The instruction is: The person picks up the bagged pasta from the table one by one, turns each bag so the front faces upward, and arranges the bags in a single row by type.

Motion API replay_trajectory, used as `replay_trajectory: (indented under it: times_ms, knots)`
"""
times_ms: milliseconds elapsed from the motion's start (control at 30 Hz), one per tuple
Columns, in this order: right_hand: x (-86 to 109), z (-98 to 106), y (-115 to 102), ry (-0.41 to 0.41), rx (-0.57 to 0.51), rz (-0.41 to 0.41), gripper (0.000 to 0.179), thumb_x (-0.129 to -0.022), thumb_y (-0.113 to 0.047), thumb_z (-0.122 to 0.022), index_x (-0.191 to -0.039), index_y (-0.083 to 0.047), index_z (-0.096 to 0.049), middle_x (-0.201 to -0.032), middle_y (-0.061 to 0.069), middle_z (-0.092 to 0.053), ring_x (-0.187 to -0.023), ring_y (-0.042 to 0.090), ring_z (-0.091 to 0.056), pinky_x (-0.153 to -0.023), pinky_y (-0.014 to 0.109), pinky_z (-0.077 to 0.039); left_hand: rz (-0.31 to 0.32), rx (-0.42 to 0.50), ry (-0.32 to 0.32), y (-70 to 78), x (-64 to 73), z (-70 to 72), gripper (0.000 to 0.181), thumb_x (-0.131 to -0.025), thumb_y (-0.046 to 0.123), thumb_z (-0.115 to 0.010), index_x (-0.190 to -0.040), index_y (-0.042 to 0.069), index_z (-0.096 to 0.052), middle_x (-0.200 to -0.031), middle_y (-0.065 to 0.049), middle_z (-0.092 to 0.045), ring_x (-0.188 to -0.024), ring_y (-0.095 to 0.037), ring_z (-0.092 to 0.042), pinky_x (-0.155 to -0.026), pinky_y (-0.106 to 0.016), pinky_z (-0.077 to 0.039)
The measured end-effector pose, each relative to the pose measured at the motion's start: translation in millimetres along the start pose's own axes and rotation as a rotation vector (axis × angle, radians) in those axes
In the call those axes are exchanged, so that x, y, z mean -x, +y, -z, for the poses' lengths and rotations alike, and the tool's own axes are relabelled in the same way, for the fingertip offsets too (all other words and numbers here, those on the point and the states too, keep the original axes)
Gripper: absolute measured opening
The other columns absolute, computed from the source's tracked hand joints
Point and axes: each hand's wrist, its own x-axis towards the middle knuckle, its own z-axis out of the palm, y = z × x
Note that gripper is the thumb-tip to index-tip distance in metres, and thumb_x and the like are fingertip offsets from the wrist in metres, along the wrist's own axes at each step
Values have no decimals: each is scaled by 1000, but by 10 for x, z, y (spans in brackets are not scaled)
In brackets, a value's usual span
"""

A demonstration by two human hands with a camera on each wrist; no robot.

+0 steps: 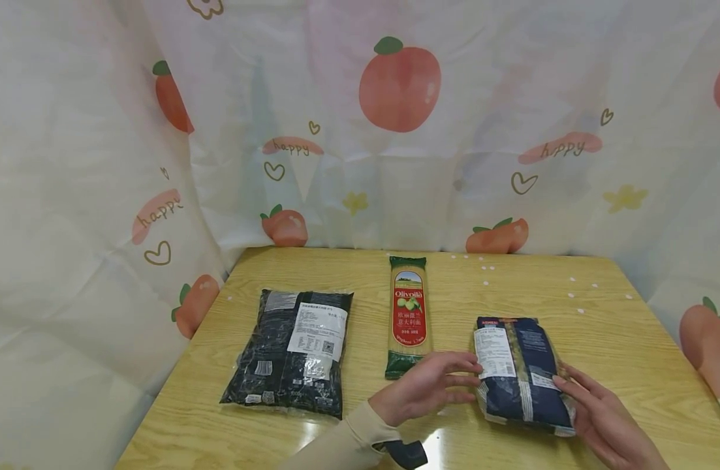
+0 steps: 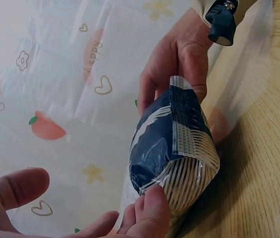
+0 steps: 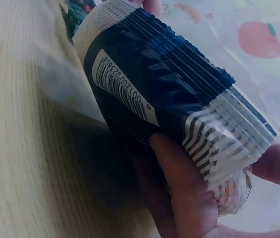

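Note:
A navy pasta bag with a clear window strip and a white label is tilted up off the table at the right. My right hand grips its right side, thumb over the front and fingers behind. Striped clear film and a barcode show on the bag in the right wrist view. At the opposite edge, my left hand reaches in with extended fingers, the fingertips touching the bag's side. Its thumb stands apart from the bag in the left wrist view.
A red-labelled spaghetti packet lies upright in the middle of the wooden table. To its left lies a large black plastic bag with a white label. A fruit-print curtain surrounds the table's back and sides.

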Motion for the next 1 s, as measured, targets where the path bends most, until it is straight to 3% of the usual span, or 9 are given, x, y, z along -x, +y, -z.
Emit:
replay_trajectory:
  times_ms: [167, 367, 500, 600, 833, 1000]
  knots:
    - [18, 17, -27, 16, -12, -11, 87, -110, -34, -49, -163, -23, 19, -95, -35, -58, -100, -9, -61, -94, 20, -58, 4, -3, -9, -19, -15, -12, 44, -100, 22, -54, -138, -1, -55, -135, -10, -61, -111, -17, -61, -112, -45, -51]
    - [47, 40, -27, 30, 28, 23, 87, -110, -33, -49, -163, -20, 19, -96, -34, -59, -98, -8, -65, -91, 22, -60, 14, -14, -25, -27, -19, -40, 45, -101, 23, -53, -140, -1, -54, -132, -7, -60, -114, -17, -60, -113, -46, -50]
    - [88, 59, -22, 43, 48, 44, 83, -110, -33, -50, -164, -26, 12, -98, -37, -58, -76, -9, -58, -68, 17, -56, 28, -14, -29, -27, -20, -58, 46, -102, 23, -53, -141, 0, -54, -133, -7, -60, -117, -18, -60, -114, -47, -49]
    - [112, 72, -8, 37, 40, 66, 78, -110, -31, -50, -164, -27, 7, -99, -38, -57, -73, -9, -55, -61, 17, -52, 33, -18, -33, -31, -23, -69, 46, -102, 24, -53, -142, 0, -53, -135, -8, -60, -118, -19, -60, -117, -50, -47]
    - [142, 59, -27, 29, 41, 116, 65, -110, -27, -49, -159, -36, -7, -101, -38, -54, -93, -12, -60, -73, 17, -56, 35, -31, -38, -59, -53, -85, 46, -102, 25, -54, -140, 1, -55, -136, -8, -60, -117, -18, -60, -117, -49, -47]
    - [163, 16, -86, 51, 93, 115, 82, -109, -31, -52, -165, -25, 7, -100, -39, -54, -97, -11, -63, -85, 20, -61, 62, -29, -34, -69, -74, -98, 44, -101, 25, -56, -139, 3, -57, -133, -5, -60, -116, -17, -60, -116, -47, -48]
